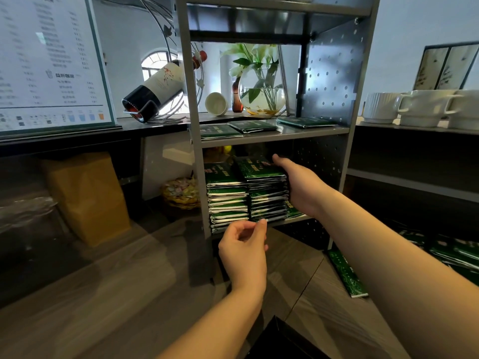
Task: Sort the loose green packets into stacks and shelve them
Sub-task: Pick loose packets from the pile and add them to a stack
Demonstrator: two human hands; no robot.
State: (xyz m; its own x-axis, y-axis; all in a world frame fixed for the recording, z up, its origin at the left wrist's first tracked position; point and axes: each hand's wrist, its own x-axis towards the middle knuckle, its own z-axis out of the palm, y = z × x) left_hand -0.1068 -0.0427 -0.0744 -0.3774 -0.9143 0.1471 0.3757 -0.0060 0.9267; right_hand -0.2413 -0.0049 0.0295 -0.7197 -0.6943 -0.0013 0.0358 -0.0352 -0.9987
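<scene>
Right hand (302, 189) grip wrapped around the right stack of green packets (267, 193) on the lower shelf (298, 221); left hand (245, 248) loosely curled, empty, just below that shelf.

Right hand (302, 187) extended, fingers curled gripping; left hand (245, 251) loosely curled.

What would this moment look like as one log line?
step: shelving | right hand: grips right stack | left hand: at its base | loose packet: on counter

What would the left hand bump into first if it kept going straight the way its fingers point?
Probably the bottom front edge of the right-hand stack of green packets: the left hand points up at it, fingertips just below. Depth is uncertain.
</scene>
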